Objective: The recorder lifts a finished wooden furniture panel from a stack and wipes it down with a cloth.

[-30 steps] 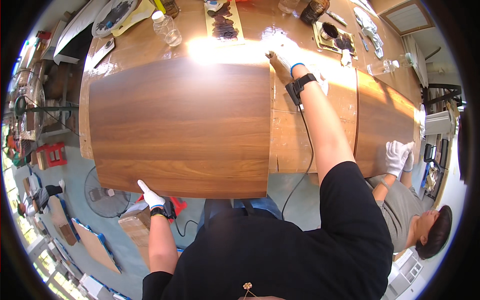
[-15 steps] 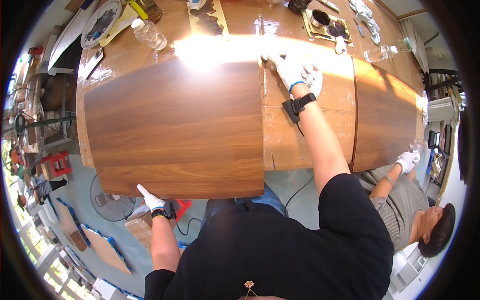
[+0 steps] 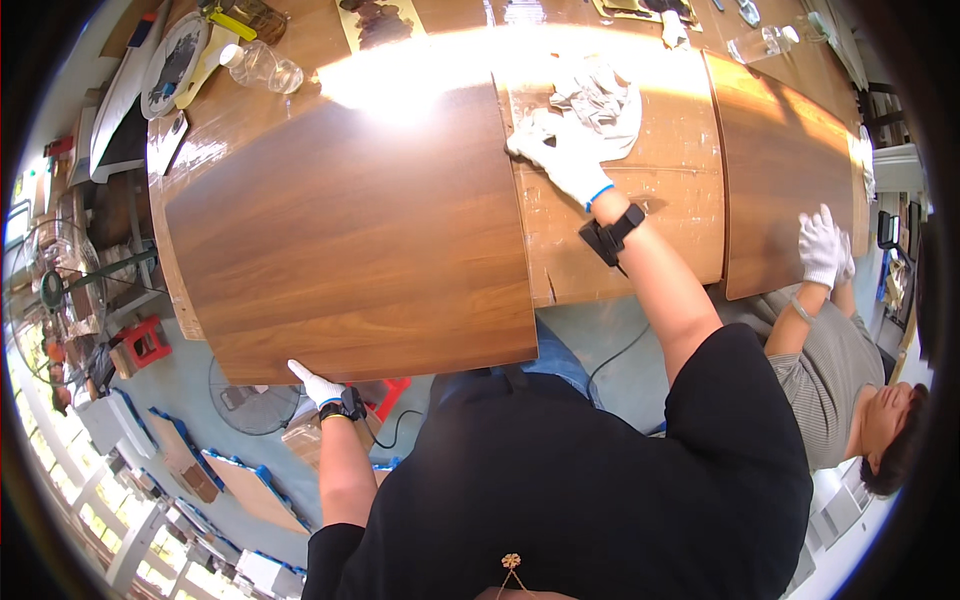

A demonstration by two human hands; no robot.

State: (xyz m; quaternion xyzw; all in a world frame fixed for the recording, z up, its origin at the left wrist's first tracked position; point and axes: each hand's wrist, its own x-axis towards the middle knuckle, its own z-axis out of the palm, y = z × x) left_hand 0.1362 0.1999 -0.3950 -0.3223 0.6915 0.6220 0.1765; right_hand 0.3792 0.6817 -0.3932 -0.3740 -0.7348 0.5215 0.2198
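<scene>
A large wood-grain panel point(image 3: 350, 250) lies on the worktable, its near edge jutting past the table's front. My left hand point(image 3: 318, 386), in a white glove, grips that near edge toward its left end. The thumb rests on the top face; the other fingers are hidden beneath. At the panel's right edge, toward the far end, my gloved right hand point(image 3: 565, 160) has its fingertips curled against the side. Just beyond this hand a crumpled white cloth point(image 3: 605, 105) lies on the table.
Further right, a co-worker with white-gloved hands point(image 3: 820, 250) stands at a second wood-grain panel point(image 3: 780, 170). Clear bottles point(image 3: 262, 68) and a stained sheet point(image 3: 380, 25) sit along the back of the worktable point(image 3: 620, 235). A floor fan point(image 3: 250, 395) stands below at left.
My right hand has come nearer along the panel's right edge, and the white cloth now shows beyond it. The left hand keeps its hold. The co-worker's hand has risen. The view has shifted.
</scene>
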